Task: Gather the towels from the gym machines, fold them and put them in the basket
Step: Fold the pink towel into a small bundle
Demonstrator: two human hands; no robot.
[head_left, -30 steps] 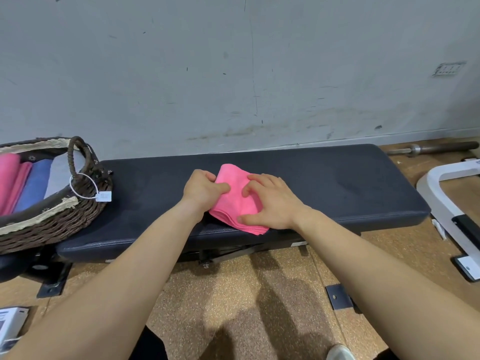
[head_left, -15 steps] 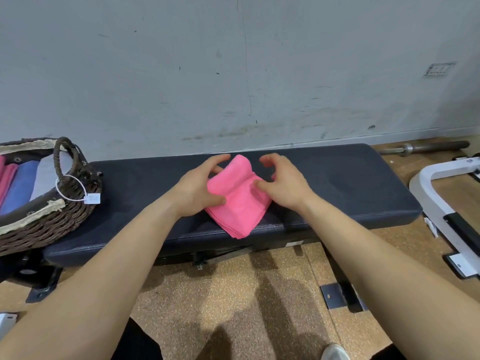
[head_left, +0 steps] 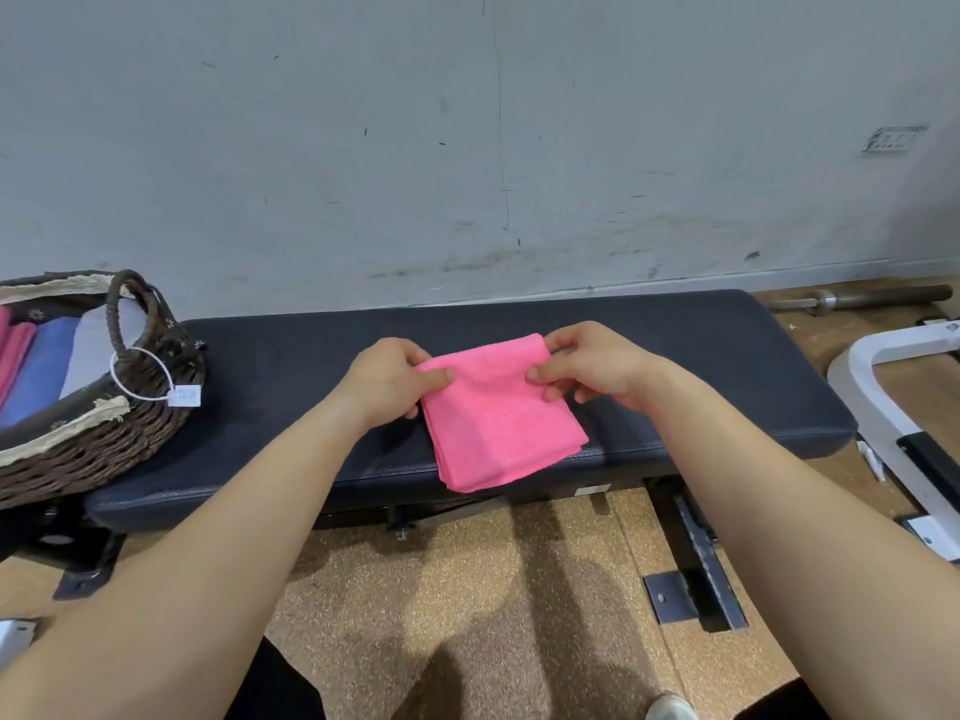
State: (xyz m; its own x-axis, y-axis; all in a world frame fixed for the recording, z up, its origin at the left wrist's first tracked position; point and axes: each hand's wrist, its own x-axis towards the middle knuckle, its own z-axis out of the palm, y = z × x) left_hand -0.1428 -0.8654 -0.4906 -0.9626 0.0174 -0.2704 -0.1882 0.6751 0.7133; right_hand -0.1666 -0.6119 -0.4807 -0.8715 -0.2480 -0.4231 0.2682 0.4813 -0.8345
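Note:
A folded pink towel [head_left: 496, 418] lies on the dark padded bench [head_left: 701, 366], its near corner hanging over the front edge. My left hand [head_left: 387, 376] pinches the towel's far left corner between thumb and fingers. My right hand [head_left: 589, 368] pinches the far right corner the same way. At the left end of the bench stands a brown wicker basket [head_left: 98, 439] with a loop handle and a white tag. Inside it lie folded pink, blue and grey towels [head_left: 49, 363].
A grey scuffed wall runs behind the bench. A barbell [head_left: 857, 298] lies on the floor at the back right. A white machine frame [head_left: 883, 387] stands to the right. Cork-coloured floor and the bench's black metal feet [head_left: 696, 579] are in front.
Both hands moved from the towel's sides to its far corners and now pinch them. The towel has turned and spread flatter and wider on the bench.

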